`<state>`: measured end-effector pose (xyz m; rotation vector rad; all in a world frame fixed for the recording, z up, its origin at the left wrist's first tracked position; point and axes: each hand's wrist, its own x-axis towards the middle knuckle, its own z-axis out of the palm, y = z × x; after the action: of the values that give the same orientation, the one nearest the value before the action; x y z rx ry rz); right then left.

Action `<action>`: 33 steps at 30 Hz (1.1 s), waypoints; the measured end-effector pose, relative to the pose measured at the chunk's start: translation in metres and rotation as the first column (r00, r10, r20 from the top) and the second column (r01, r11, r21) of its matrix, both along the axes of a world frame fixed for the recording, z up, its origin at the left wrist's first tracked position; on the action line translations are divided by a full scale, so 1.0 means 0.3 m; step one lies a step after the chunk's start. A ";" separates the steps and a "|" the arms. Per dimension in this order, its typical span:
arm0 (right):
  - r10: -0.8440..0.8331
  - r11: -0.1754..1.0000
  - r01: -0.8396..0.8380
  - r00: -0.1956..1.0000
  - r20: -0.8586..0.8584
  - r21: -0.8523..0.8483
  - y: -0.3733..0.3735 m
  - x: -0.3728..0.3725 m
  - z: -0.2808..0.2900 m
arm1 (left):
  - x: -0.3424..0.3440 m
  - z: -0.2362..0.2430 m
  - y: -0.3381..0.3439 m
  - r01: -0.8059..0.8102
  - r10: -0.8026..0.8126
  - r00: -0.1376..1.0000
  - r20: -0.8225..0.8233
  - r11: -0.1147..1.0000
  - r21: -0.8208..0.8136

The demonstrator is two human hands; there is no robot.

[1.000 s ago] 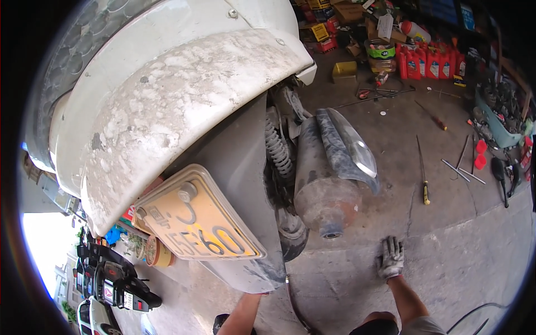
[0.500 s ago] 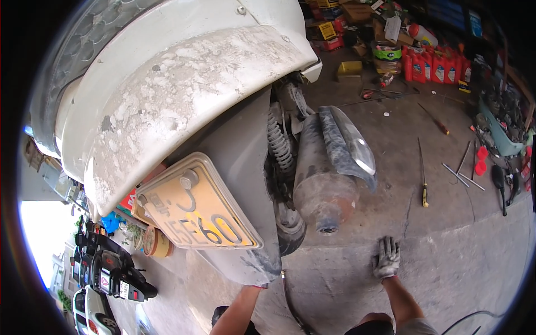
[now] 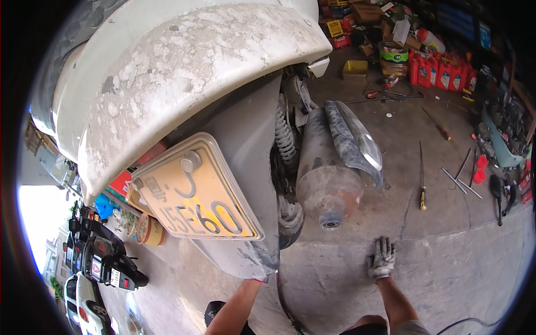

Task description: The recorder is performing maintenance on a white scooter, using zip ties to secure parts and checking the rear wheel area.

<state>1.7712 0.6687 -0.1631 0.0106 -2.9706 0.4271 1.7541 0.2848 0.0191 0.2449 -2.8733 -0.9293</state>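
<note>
The rear of a scooter with a dusty white tail panel [image 3: 195, 72] fills the left and middle of the view. Below it sit a yellow licence plate [image 3: 192, 195] and a grey mudguard [image 3: 251, 167]. My left hand [image 3: 260, 280] reaches behind the mudguard's lower end; only its wrist and a bit of red cuff show, and its fingers are hidden. My right hand [image 3: 382, 259], in a dirty grey-white glove, lies on the concrete floor with fingers stretched out, holding nothing. Beyond it are a worn muffler [image 3: 329, 190] and a coil spring [image 3: 285, 134].
Screwdrivers [image 3: 422, 198], metal rods [image 3: 460, 181] and a black mirror [image 3: 497, 195] lie on the floor at right. Red bottles [image 3: 441, 71] stand farther back. A hose [image 3: 285, 307] runs beside my left arm. Parked motorcycles [image 3: 103, 254] are at left.
The view has shifted slightly, so the mudguard and muffler sit a little higher in it. My right hand stays flat on the floor; my left stays behind the mudguard.
</note>
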 end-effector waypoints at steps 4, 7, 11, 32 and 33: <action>-0.004 1.000 0.005 1.000 0.013 -0.008 0.015 0.011 -0.003 | -0.003 -0.033 0.018 0.018 -0.017 0.999 0.027 0.999 -0.045; 0.005 1.000 -0.005 1.000 0.011 -0.024 -0.002 0.007 -0.002 | -0.007 -0.190 -0.050 0.066 -0.048 0.984 -0.173 0.992 0.103; -0.015 1.000 0.015 1.000 0.008 -0.012 0.034 0.025 0.004 | -0.037 -0.305 -0.043 0.088 -0.066 0.993 -0.102 0.968 0.235; -0.005 1.000 0.004 0.998 -0.063 -0.023 -0.006 0.002 -0.015 | -0.038 0.003 -0.071 -0.036 0.044 0.996 -0.075 0.993 0.109; -0.010 1.000 0.008 0.998 -0.059 -0.023 -0.003 0.003 -0.018 | -0.034 -0.013 -0.078 -0.043 0.053 0.995 -0.089 0.992 0.116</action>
<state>1.7721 0.6677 -0.1684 0.0074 -2.9061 0.4513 1.7438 0.2613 0.0151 0.2727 -2.7222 -1.0675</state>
